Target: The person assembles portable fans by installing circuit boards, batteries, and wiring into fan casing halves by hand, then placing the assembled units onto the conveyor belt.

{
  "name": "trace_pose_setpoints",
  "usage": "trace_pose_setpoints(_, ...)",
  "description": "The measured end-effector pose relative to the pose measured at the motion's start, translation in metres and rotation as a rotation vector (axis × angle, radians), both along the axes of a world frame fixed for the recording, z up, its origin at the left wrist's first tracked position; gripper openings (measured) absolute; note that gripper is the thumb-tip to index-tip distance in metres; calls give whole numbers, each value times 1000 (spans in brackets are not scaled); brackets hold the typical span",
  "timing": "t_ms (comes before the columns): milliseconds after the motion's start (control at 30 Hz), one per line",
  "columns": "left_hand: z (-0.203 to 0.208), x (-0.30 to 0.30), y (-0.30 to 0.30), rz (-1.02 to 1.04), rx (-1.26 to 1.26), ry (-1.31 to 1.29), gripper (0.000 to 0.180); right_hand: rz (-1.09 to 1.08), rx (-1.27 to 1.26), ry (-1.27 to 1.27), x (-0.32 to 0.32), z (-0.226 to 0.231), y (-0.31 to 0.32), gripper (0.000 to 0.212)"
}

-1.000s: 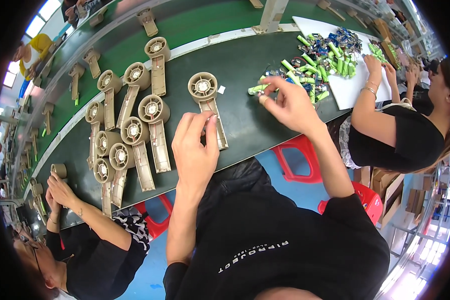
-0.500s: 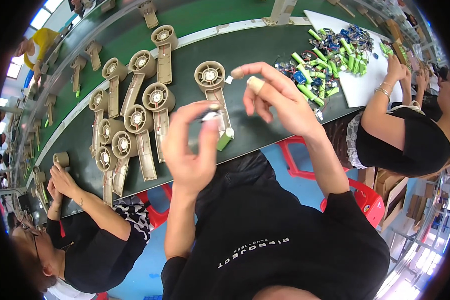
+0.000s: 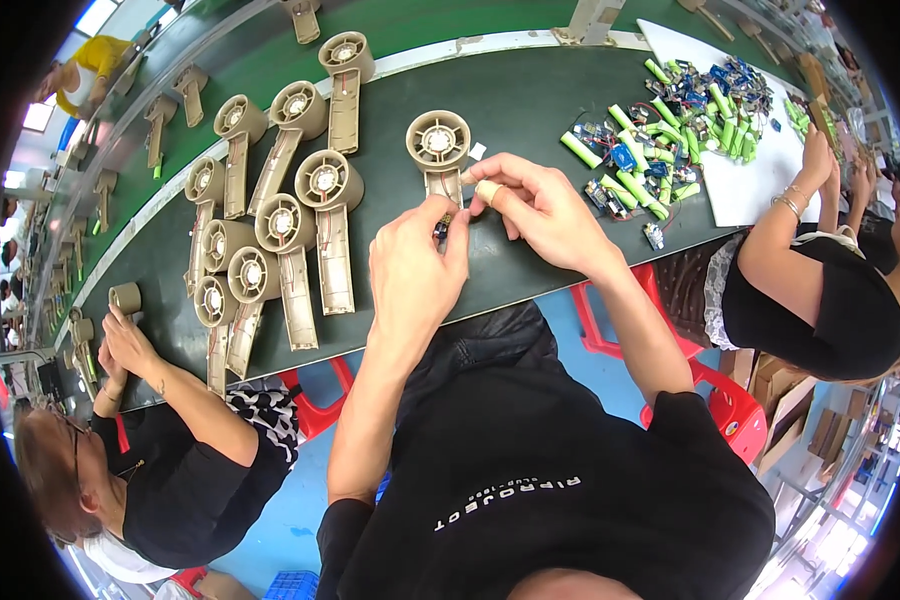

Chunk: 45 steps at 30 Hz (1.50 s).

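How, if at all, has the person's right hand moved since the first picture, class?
Yes: the right hand has moved left, farther from the white board and closer to the left hand.

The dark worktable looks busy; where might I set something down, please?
Bare patches lie between the white scrap and battery pile, and between the lone fan and the fan cluster to its left. Cluster and pile are crowded.

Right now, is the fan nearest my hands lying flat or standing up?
Lying flat: the beige fan has its spoked side up and its handle along the tabletop.
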State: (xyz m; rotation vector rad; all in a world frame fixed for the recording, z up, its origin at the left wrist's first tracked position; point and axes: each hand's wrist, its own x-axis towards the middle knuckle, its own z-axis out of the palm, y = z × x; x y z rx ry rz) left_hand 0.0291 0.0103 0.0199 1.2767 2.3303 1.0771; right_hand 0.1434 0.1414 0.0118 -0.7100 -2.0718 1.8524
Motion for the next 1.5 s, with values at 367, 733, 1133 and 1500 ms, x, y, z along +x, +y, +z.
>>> trace_pose_setpoints(367,-1,-12,-7,78,149,88,11,156,643,160,-22,-11,7,17)
trace_pose_setpoints(733,-17,-18,-15,1,226,-166,29,-89,603,268,-29,-24,-9,11)
trace_pose_setpoints(1133,-27,-15,-11,-3,315,54,29,-88,617,284,-31,-26,-9,9)
trace_pose_setpoints(1500,-25,-23,-11,-78,273,175,33,-92,751,307,-32,-29,-5,11)
